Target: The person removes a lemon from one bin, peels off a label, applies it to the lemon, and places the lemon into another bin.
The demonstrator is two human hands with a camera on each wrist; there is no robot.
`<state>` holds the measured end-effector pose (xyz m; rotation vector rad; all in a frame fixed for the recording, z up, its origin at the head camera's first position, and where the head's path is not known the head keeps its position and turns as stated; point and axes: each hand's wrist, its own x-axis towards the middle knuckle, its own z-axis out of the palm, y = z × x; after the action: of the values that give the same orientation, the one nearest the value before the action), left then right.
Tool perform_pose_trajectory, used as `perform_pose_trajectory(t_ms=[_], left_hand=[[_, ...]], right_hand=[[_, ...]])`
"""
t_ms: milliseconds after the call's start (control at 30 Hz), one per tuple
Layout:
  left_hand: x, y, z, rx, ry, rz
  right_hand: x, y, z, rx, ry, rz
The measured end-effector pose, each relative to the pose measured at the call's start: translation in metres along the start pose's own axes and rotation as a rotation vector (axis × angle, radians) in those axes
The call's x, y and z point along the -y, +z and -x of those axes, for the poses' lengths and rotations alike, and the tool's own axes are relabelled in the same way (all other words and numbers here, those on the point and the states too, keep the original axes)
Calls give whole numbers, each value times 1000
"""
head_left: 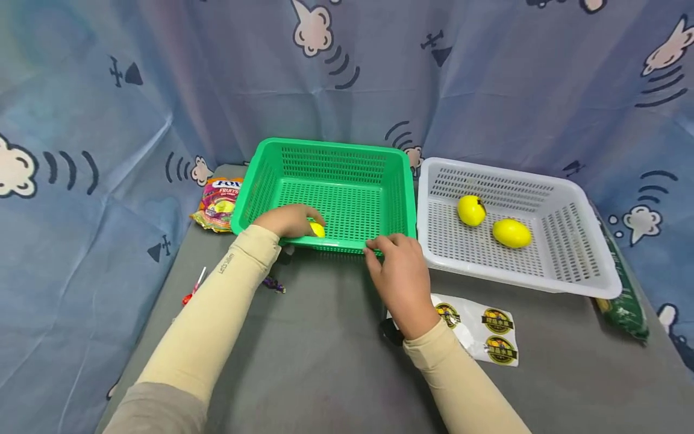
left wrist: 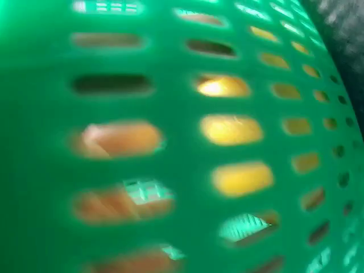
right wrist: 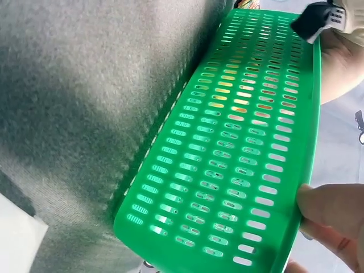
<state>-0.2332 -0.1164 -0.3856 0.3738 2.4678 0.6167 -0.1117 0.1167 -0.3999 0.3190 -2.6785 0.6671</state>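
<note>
My left hand (head_left: 290, 220) reaches over the near wall of the green plastic basket (head_left: 331, 144). Its fingers curl over a yellow fruit (head_left: 317, 229) low inside that wall, mostly hidden by the hand and rim. Through the slots in the left wrist view, yellow patches of the fruit (left wrist: 239, 180) show beside the fingers (left wrist: 122, 139). At the near right part of the basket, my right hand (head_left: 401, 280) pinches the rim, thumb on the outside, as the right wrist view shows with the thumb (right wrist: 330, 205) at the edge.
A white basket (head_left: 504, 277) on the right holds a round yellow fruit (head_left: 471, 210) and a lemon (head_left: 512, 233). Around lie a candy bag (head_left: 218, 205), a green packet (head_left: 623, 301), a sticker sheet (head_left: 479, 328), a red lollipop (head_left: 187, 298) and a purple wrapped sweet (head_left: 274, 284).
</note>
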Motion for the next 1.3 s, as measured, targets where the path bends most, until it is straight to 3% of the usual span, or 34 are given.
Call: perform_pose_trajectory(t_ms=[67, 200, 333, 433, 533, 633, 700, 767, 833, 967, 1100, 1200, 1300], left_hand=[[7, 1, -4, -28, 10, 50], [6, 3, 3, -283, 82, 234], [-17, 12, 44, -572, 176, 430], [-37, 41, 83, -749, 236, 386], [-48, 86, 107, -854, 262, 299], [-49, 133, 108, -845, 244, 251], [-45, 159, 99, -805, 223, 228], [-41, 177, 88, -764, 203, 203], [-40, 185, 82, -746, 189, 174], [-53, 186, 81, -808, 179, 43], [-84, 197, 77, -874, 316, -48], [-108, 216, 68, -779, 380, -95], [-124, 233, 58, -630, 313, -161]], right_hand=[[0, 1, -1, 1, -7, -7], [0, 0, -3, 5, -4, -8], [0, -1, -3, 9, -3, -9], [0, -1, -3, 3, -15, -10], [0, -2, -3, 2, -19, -10], [-1, -2, -4, 6, -14, -17], [-1, -2, -4, 12, -5, -20], [-3, -1, -5, 25, 8, -26], [-4, -2, -5, 46, 16, -41], [-14, -15, 4, 89, 24, -121], [-39, -42, 37, 43, 85, -211], [-61, -61, 73, 23, 191, -204], [-82, -72, 104, 81, 315, -129]])
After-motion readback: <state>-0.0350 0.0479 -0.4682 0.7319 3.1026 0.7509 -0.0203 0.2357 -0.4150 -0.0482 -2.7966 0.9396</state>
